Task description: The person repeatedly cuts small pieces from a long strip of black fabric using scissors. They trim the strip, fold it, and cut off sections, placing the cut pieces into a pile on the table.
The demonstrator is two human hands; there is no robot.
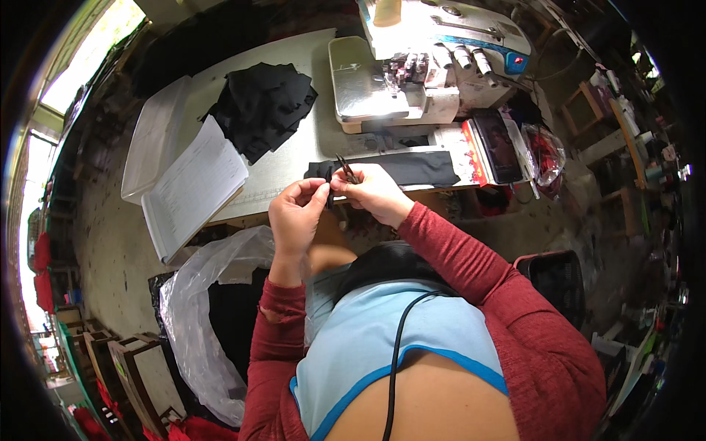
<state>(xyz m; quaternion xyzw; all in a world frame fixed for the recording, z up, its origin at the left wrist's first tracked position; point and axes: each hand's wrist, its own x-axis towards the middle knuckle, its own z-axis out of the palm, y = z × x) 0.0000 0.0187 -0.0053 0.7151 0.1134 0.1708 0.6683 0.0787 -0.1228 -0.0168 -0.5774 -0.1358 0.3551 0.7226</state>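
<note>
Two bare hands: the left hand (293, 214) and the right hand (376, 195) meet fingertip to fingertip just off the worktable's near side.
Left fingers: thumb and forefinger pinch a small bit of black cloth (329, 197) between them.
Right fingers: thumb and forefinger come to the same bit of cloth, while the hand grasps dark snips (343, 162), slim points upward; whether the blades are parted cannot be told.
Good handling: a short, taut pinch close to the cloth's edge would likely give the best control, with the snips' points angled away from the left fingertips; black on black hides detail, so turning the edge toward the lamp-lit side should help.
Black strip: a long, flat, matte strip (421, 169) lies along the near edge of the worktable (209, 87), behind the hands; whether it joins the pinched cloth is hidden.
Sewing machine: a glossy white body (482, 33) with a smooth, round-cornered metal plate (360, 70) to its left.
Cloth pile: soft, dark pieces (266, 103), angular and loosely overlapped.
Papers: a pale, flat-paged stack (197, 182) beside a translucent, hard-walled bin (156, 136).
Plastic bag: crinkled clear film (193, 323) around more black material, below the table.
</note>
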